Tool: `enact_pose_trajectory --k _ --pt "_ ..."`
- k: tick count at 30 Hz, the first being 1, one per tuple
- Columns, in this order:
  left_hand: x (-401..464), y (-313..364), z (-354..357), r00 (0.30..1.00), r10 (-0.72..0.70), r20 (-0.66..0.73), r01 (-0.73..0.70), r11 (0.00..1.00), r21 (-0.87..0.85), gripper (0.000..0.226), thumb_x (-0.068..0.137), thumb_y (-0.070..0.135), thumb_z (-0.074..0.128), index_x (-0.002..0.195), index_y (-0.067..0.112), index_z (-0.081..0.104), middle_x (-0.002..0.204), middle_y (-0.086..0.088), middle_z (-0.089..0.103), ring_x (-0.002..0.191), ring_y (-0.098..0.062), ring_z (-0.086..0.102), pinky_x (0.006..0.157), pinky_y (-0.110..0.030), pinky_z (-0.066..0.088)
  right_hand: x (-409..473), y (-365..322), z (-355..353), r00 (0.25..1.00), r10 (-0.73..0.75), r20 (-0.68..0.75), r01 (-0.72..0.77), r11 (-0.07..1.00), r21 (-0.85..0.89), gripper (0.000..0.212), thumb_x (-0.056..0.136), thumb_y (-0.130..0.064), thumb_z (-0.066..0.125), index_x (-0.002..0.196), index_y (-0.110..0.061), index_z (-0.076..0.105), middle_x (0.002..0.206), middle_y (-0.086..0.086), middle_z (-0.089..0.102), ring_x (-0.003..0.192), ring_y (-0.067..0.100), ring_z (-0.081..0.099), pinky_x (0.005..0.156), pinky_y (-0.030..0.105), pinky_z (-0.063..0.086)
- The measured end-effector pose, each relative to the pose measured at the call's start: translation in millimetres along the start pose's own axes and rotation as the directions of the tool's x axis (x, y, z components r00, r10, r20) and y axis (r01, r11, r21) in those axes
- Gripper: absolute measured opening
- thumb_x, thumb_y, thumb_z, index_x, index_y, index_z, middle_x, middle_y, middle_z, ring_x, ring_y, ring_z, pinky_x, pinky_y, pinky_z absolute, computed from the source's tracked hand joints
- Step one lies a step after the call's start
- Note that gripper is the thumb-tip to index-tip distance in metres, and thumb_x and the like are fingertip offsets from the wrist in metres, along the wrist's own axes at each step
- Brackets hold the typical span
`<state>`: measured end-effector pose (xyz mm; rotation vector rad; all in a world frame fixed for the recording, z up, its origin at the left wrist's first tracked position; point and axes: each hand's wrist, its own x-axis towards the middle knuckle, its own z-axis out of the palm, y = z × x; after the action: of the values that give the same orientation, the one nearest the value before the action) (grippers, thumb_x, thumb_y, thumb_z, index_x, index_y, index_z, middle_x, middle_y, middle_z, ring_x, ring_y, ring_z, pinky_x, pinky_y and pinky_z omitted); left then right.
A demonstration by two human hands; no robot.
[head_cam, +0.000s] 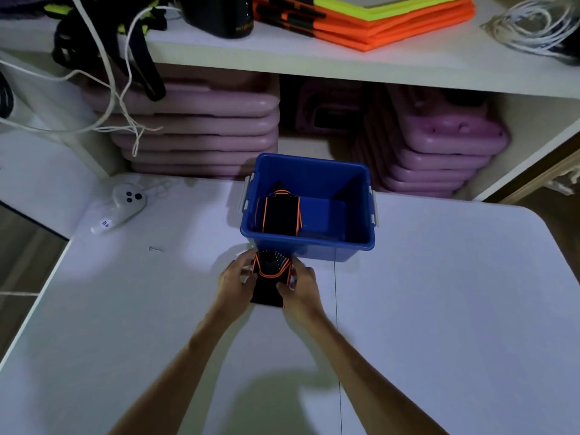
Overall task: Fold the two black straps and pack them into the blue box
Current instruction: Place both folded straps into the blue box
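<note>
A blue box (339, 243) stands open on the white table, just beyond my hands. Inside it, on the left, lies a folded black strap with orange edging (280, 213). A second black strap with orange edging (270, 277) is folded into a thick bundle right in front of the box's near wall. My left hand (235, 279) grips this bundle on its left side and my right hand (299, 285) grips it on the right. The strap's lower end rests on the table between my hands.
A white controller (124, 207) lies on the table to the left of the box. Behind the box, stacks of pink trays (201, 127) fill the lower shelf. Orange and yellow mats (367, 20) and white cord (533, 23) sit on the shelf above. The table's left edge drops to the floor.
</note>
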<state>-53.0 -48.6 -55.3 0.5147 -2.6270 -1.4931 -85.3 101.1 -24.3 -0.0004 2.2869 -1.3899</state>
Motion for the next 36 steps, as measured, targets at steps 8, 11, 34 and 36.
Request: enact_pose_trajectory --k 8,11,34,36 --pt "-27 -7 13 0.994 -0.03 -0.106 0.026 0.999 -0.04 0.043 0.079 -0.016 0.054 0.114 0.006 0.066 0.112 -0.008 0.068 0.099 -0.024 0.067 0.087 -0.035 0.055 -10 -2 -6 0.998 0.062 -0.019 -0.056 0.972 0.227 0.044 0.088 0.0 0.049 0.125 -0.021 0.059 0.106 -0.003 0.066 0.09 -0.001 0.064 0.079 0.012 0.051" --pt "-38 2 17 0.988 -0.046 -0.145 0.035 0.996 -0.076 0.043 0.08 -0.016 0.057 0.112 0.01 0.068 0.109 0.004 0.067 0.094 -0.007 0.066 0.089 -0.04 0.055 -14 -8 -12 0.995 0.086 -0.05 -0.062 0.929 0.365 0.018 0.094 -0.022 0.061 0.112 -0.019 0.063 0.083 -0.008 0.068 0.074 -0.001 0.066 0.063 0.008 0.048" --pt "-4 104 -26 0.846 0.229 -0.482 -0.28 0.959 -0.037 0.032 0.087 -0.005 0.048 0.101 0.015 0.068 0.102 0.0 0.065 0.089 -0.012 0.062 0.078 -0.019 0.048 -14 -74 -96 0.985 -0.074 -0.154 0.15 0.804 0.575 0.034 0.088 -0.003 0.069 0.117 -0.02 0.063 0.084 0.018 0.071 0.084 0.022 0.07 0.085 0.036 0.056" --pt "24 105 -34 0.844 0.238 -0.48 -0.262 0.965 0.017 0.033 0.087 -0.008 0.05 0.106 0.013 0.068 0.106 -0.003 0.064 0.092 -0.012 0.06 0.08 -0.011 0.044 4 -89 -108 0.973 -0.061 -0.223 0.184 0.788 0.587 0.034 0.089 -0.001 0.067 0.118 -0.018 0.063 0.079 0.007 0.068 0.081 0.015 0.068 0.083 0.032 0.056"
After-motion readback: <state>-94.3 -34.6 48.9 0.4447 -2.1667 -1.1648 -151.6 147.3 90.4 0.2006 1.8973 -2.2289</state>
